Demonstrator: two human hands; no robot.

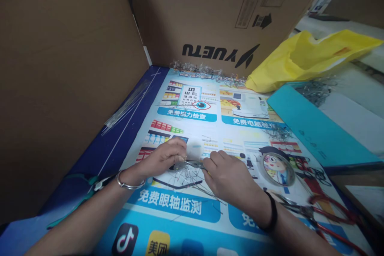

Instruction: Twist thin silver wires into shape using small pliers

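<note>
Two hands [196, 166] at one small tool [195, 164], one tape roll [277, 169] nearby.

1. Here's the left hand [166, 154], bare, and on that wrist, look at this, a shiny silver bangle [129, 186], slim and rounded, with its band doubling up along the near side.
2. Across to the right hand [228, 176], also bare, and there's a plain black band [273, 212] circling the wrist, dull against that silver, and fairly thick.
3. Both forearms [90, 212] are uncovered too, running bare down to the picture's bottom edge.
</note>
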